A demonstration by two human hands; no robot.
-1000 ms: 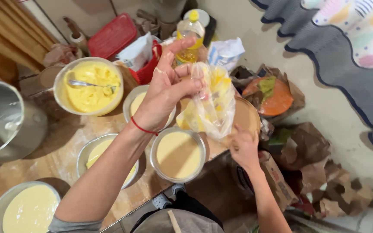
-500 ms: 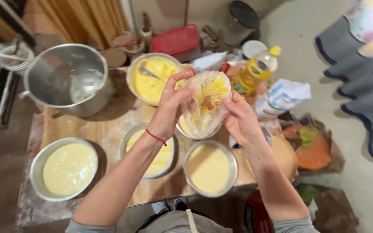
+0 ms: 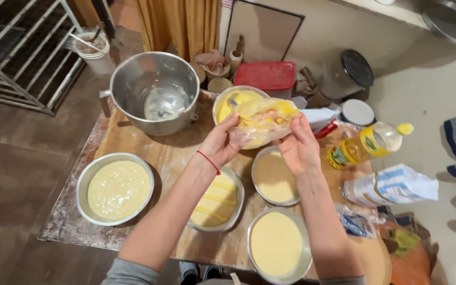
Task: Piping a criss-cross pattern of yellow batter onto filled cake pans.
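My left hand (image 3: 221, 143) and my right hand (image 3: 297, 146) both grip a clear plastic bag (image 3: 265, 117) smeared with yellow batter, holding it between them above a low board. Right behind the bag stands a steel bowl of yellow batter (image 3: 232, 100) with a utensil in it. Under my hands lie round metal pans of pale batter: one under my left wrist with yellow stripes on top (image 3: 218, 203), one below my right hand (image 3: 274, 177), one near the front edge (image 3: 276, 244) and one at the left (image 3: 116, 188).
A large steel mixing bowl (image 3: 154, 92) stands at the board's back left. A red-lidded box (image 3: 266, 75), a bottle of oil (image 3: 368, 143), a white paper packet (image 3: 391, 186), a dark tin (image 3: 347, 74) and a white bucket (image 3: 95, 53) surround the board. A metal rack (image 3: 17, 58) stands left.
My view has swung left, bringing the mixing bowl and left pan toward the middle. Both hands now hold the bag lower and stretched sideways in front of the batter bowl.
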